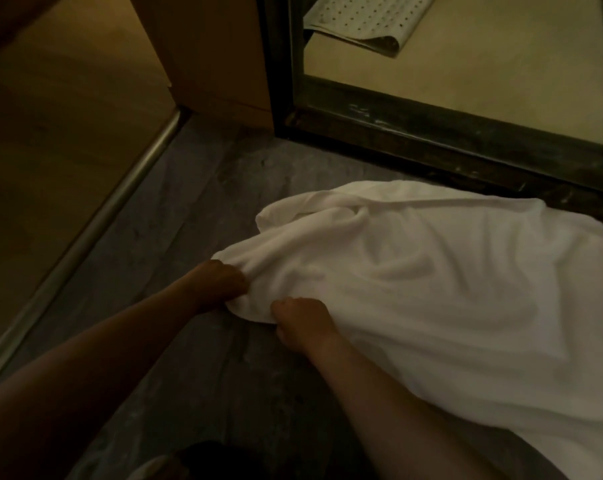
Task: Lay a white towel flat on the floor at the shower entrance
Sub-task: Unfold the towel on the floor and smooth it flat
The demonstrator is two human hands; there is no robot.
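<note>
**Both hands gripping the towel's near-left edge**

The left hand (pixel 220 284) and the right hand (pixel 300 323) sit close together, low over the floor. Each has its fingers curled into the cloth, clamped on the same bunched edge of the white towel (pixel 449 289). A short fold of towel shows between the two fists. Both forearms are bare and reach in from the bottom of the view, and the right forearm lies along the towel's near side.

From that gathered corner the towel spreads away to the right and toward the shower. It lies on the grey floor (pixel 154 254), but not flat. Ridges and soft creases run across it, and its far-left corner is rumpled and folded in on itself. The towel's far edge lies just beside the dark shower threshold (pixel 431 133), and its far-right corner appears to touch the threshold.

Past the threshold is the pale shower floor, with a perforated mat (pixel 362 19) lying on it, one corner folded over. Left of the shower frame stands a wooden panel (pixel 217 57). A metal strip (pixel 102 209) runs diagonally along the left side, dividing the grey floor from a wood-toned surface.
</note>
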